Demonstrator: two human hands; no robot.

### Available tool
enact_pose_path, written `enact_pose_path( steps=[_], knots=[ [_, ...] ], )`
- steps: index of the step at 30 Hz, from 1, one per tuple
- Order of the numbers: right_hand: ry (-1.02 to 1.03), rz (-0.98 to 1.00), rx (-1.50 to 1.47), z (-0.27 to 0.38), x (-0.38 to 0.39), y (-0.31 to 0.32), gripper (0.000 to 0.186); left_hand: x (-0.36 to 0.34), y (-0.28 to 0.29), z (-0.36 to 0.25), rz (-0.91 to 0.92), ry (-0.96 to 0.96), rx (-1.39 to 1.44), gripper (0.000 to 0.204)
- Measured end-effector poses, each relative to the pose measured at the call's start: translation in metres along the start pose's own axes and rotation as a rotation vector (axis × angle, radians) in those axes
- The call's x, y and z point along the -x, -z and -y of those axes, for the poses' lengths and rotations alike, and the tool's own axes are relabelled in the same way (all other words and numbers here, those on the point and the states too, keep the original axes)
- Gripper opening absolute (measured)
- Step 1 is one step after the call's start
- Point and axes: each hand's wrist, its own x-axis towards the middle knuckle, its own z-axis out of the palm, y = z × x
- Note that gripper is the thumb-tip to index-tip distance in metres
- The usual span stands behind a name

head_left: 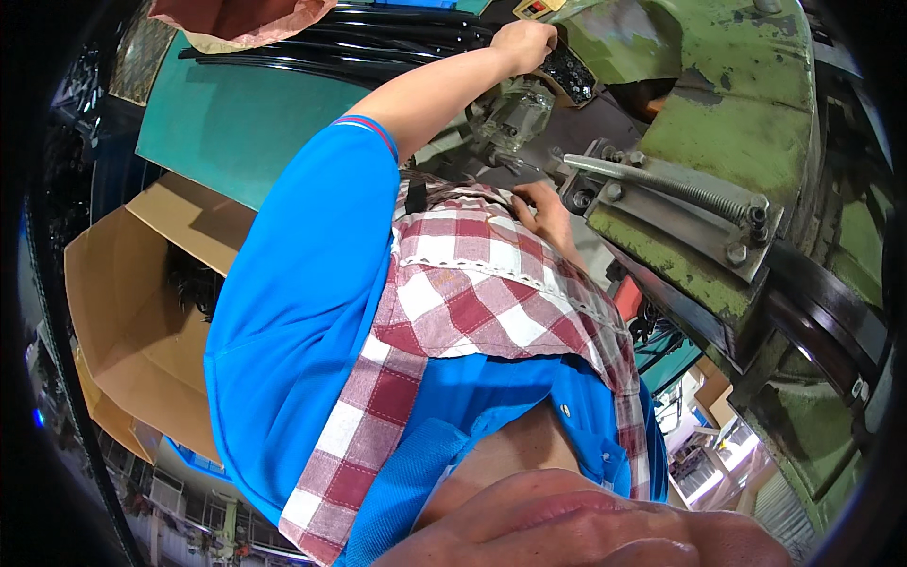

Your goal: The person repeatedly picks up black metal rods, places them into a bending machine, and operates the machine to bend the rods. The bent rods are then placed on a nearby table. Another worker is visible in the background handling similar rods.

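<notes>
My left hand (525,45) reaches far forward, its fingers curled down at the edge of an open container of small black parts (567,76). Whatever lies in those fingers is hidden. Close in front of my checked apron (472,236), my right hand (548,215) has its fingers bent together beside the green machine (746,132); anything it grips is out of sight. A metal bracket with a long spring (675,189) is bolted to the machine, just right of that hand. Between the hands sits a metal fixture wrapped in clear plastic (515,118).
Long glossy black rods (378,42) lie in a bundle on the green tabletop (227,123), beneath my left forearm. A reddish paper bag (241,24) stands at the far left. An open cardboard box (132,302) with dark items inside is at my left side.
</notes>
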Motion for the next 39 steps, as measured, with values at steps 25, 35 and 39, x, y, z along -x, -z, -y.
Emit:
enact_pose_path(
  steps=[25, 35, 39],
  knots=[
    [0.012, -0.029, 0.008, -0.050, 0.010, -0.014, 0.022, -0.005, -0.019, -0.027, 0.190, -0.241, -0.589, 0.016],
    [0.055, -0.050, 0.098, -0.020, 0.006, -0.003, 0.021, 0.004, -0.027, -0.016, 0.075, -0.183, -0.525, 0.025],
    [0.344, -0.051, 0.278, -0.026, 0.002, -0.005, 0.021, 0.008, -0.031, -0.014, 0.055, -0.194, -0.506, 0.024]
  ],
)
